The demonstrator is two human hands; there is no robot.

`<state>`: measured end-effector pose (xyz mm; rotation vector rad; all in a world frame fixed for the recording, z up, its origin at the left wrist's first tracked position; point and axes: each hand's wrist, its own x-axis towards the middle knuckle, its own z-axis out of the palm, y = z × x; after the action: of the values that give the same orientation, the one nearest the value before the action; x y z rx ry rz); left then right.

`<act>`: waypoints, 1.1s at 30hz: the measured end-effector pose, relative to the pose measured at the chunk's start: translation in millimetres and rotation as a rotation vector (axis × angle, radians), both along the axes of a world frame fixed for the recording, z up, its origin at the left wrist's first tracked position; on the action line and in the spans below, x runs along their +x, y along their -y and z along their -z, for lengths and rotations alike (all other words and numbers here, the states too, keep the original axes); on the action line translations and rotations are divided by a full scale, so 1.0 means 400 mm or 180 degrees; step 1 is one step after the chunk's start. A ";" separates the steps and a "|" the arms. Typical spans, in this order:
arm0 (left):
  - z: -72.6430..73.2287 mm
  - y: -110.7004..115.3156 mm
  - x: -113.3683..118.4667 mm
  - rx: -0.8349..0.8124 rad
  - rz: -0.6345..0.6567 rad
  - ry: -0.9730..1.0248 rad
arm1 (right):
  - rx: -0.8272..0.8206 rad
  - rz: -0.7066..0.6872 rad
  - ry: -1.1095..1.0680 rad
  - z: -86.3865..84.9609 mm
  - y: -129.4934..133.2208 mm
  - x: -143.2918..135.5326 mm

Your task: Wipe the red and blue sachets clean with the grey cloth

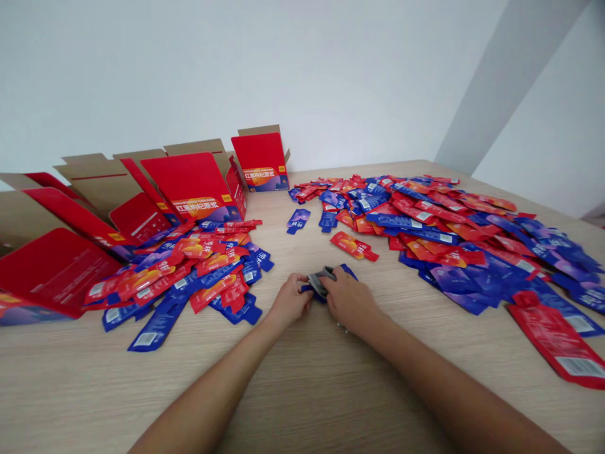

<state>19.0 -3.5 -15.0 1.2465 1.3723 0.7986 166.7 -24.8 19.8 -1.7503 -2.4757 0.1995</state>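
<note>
Both my hands meet at the middle of the table, over a dark blue sachet [348, 271] that they partly hide. My left hand [292, 300] is closed in a pinch at the sachet's left end. From the right, my right hand [350, 297] presses a folded grey cloth [319, 281] against the sachet, fingers closed on it. Just beyond the hands lies a red sachet [353, 246], with a single blue sachet [298, 219] farther back.
A big heap of red and blue sachets [425, 227] covers the right side. A smaller pile [198, 265] lies at left, before several open red cartons [189, 183]. Another open carton [261, 161] stands at the back by the wall. One large red sachet [558, 340] is near right.
</note>
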 end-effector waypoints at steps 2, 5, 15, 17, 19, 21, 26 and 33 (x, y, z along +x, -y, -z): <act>-0.008 0.002 0.000 -0.0134 0.0001 0.0011 | -0.0018 0.0196 0.0063 -0.001 -0.022 0.033; -0.017 0.002 -0.007 -0.0176 -0.0037 0.0054 | -0.0146 0.0706 0.0223 -0.003 -0.056 0.097; -0.010 -0.001 -0.015 -0.0199 -0.0022 0.0105 | 0.0183 0.0075 -0.0160 -0.001 0.005 0.023; -0.008 -0.004 -0.013 -0.0245 -0.0066 0.0165 | 0.0015 -0.0195 -0.0068 0.002 0.022 -0.014; -0.007 -0.008 -0.014 -0.0297 -0.0063 0.0212 | -0.0064 -0.0162 -0.0006 0.004 0.019 -0.021; -0.009 -0.012 -0.015 -0.0313 -0.0021 0.0211 | -0.0074 0.0064 0.0002 0.004 -0.004 0.006; -0.016 -0.011 -0.023 -0.0330 0.0016 0.0134 | -0.0235 0.0907 0.0185 0.003 -0.067 0.118; -0.009 0.000 -0.020 -0.0159 -0.0062 0.0209 | 0.0216 -0.0048 -0.0307 0.002 0.009 0.030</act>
<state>11.0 -3.6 -11.3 1.1602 1.3453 0.8072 178.6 -28.5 18.8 -1.6557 -2.3995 0.1941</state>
